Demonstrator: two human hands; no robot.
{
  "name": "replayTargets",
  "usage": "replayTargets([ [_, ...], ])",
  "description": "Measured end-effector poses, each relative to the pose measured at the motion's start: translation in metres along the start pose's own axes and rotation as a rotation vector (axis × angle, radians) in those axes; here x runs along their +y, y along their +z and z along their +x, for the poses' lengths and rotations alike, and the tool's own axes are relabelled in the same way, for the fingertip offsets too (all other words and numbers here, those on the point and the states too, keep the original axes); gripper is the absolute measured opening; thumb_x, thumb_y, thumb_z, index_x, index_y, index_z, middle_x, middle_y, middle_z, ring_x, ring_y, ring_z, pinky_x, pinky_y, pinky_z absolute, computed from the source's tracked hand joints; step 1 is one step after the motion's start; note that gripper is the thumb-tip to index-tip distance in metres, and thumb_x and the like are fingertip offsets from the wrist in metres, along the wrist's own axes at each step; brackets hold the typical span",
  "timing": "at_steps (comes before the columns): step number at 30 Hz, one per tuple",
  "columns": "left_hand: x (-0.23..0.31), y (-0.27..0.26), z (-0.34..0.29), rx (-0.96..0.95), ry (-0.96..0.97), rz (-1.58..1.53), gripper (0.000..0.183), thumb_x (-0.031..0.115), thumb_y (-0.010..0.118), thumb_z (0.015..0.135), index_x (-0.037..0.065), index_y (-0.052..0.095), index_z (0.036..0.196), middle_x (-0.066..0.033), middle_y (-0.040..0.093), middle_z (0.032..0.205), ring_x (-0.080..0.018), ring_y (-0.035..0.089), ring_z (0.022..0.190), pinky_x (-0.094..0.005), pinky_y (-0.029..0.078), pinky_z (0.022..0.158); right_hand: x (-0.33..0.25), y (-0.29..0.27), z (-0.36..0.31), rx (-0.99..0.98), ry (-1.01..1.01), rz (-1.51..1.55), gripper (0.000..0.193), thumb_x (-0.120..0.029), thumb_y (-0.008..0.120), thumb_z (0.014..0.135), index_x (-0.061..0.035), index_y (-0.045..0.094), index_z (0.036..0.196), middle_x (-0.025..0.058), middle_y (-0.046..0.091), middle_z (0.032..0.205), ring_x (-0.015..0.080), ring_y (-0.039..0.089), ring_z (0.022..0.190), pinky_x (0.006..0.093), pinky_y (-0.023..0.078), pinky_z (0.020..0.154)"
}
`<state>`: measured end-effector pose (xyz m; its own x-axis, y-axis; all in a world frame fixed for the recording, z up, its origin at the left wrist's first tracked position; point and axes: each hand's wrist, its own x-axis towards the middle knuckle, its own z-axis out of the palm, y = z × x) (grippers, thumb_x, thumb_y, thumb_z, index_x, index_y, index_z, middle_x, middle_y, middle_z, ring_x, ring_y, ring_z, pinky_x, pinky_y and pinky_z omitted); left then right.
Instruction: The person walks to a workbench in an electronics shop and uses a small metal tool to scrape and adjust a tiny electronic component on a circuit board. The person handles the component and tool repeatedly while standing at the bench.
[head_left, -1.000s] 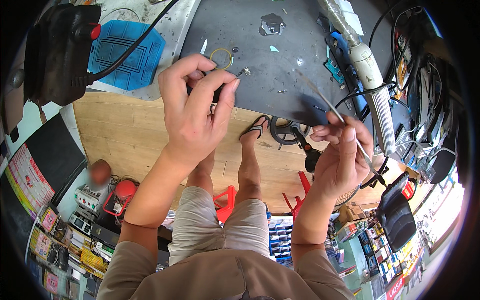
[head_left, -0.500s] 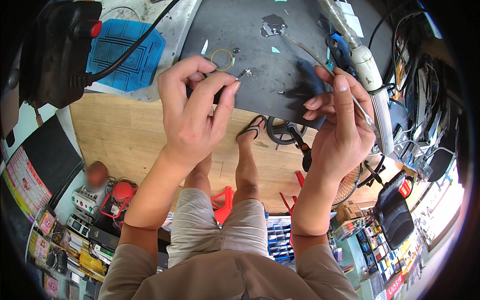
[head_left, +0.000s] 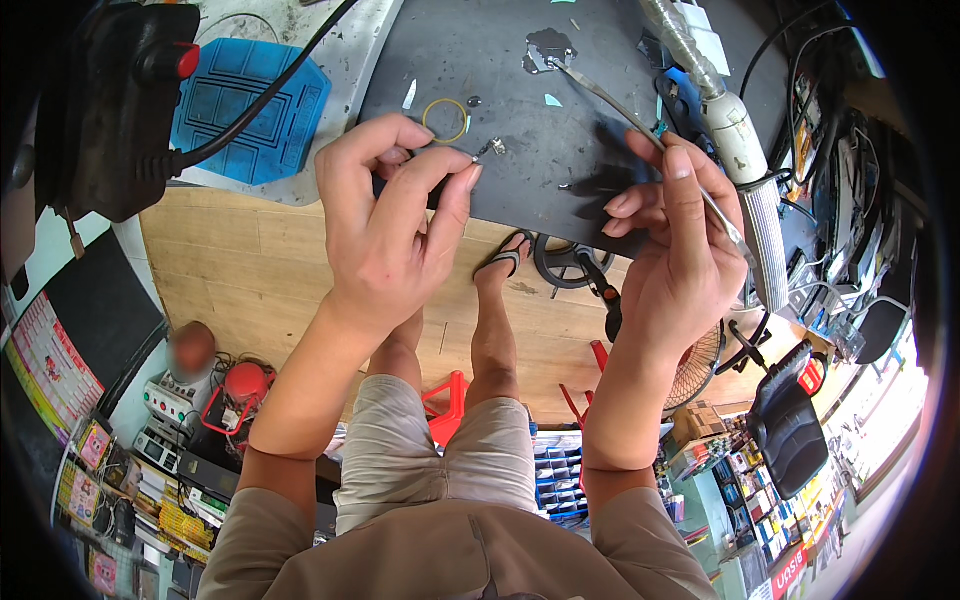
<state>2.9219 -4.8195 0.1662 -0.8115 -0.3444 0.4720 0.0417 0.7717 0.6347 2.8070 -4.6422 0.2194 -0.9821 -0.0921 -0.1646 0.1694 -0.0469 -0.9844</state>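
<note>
My left hand (head_left: 395, 225) is closed in a pinch over the near edge of the dark mat (head_left: 620, 90). Between thumb and forefinger is a small dark strip with a silvery end (head_left: 495, 147); its kind is too small to make out. A yellow ring (head_left: 444, 121) lies on the mat just beyond those fingers. My right hand (head_left: 690, 225) grips a slim metal pry tool (head_left: 612, 98) between thumb and fingers. The tool's far tip is at the edge of a glossy black patch with silvery bits (head_left: 550, 50); whether it touches cannot be seen.
At left are a blue ridged pad (head_left: 252, 110) and a black device with a red button (head_left: 130, 110), its cable crossing the pad. A white-and-grey tool handle with a wrapped hose (head_left: 735, 140) runs beside my right hand. Small pale scraps (head_left: 410, 94) dot the mat.
My right hand has shifted slightly left, and the tool's tip has slid a little left along the black patch. My left hand has hardly moved and keeps its pinch.
</note>
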Motion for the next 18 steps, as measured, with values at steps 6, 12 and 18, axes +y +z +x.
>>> replayTargets([
  [6, 0.000, 0.000, -0.001, -0.004, -0.017, -0.010, 0.023, -0.005, 0.084, 0.088, 0.002, 0.077, 0.109, -0.0133, 0.057, 0.123, -0.0215, 0.059, 0.097, -0.0313, 0.050, 0.076, 0.000, 0.001, 0.000, 0.008, -0.008, 0.013, 0.027, -0.011, 0.070, 0.108, 0.0130, 0.069, 0.121, 0.0298, 0.079, 0.108, 0.0205, 0.073, 0.065, 0.0280, 0.058, 0.056],
  [12, -0.004, 0.006, -0.001, 0.058, 0.016, -0.029, 0.025, -0.002, 0.087, 0.084, 0.005, 0.077, 0.106, -0.0097, 0.058, 0.121, -0.0199, 0.053, 0.089, -0.0304, 0.045, 0.072, -0.002, 0.001, -0.001, 0.014, -0.014, 0.001, 0.027, -0.012, 0.070, 0.108, 0.0128, 0.068, 0.120, 0.0307, 0.079, 0.108, 0.0213, 0.073, 0.064, 0.0284, 0.059, 0.056],
  [18, -0.005, 0.005, -0.002, 0.056, 0.004, -0.045, 0.025, -0.002, 0.087, 0.084, 0.005, 0.077, 0.106, -0.0097, 0.058, 0.121, -0.0199, 0.052, 0.089, -0.0303, 0.045, 0.072, 0.001, -0.019, -0.026, -0.113, -0.063, 0.104, 0.024, -0.006, 0.064, 0.109, 0.0118, 0.066, 0.124, 0.0348, 0.077, 0.110, 0.0254, 0.074, 0.066, 0.0330, 0.062, 0.060],
])
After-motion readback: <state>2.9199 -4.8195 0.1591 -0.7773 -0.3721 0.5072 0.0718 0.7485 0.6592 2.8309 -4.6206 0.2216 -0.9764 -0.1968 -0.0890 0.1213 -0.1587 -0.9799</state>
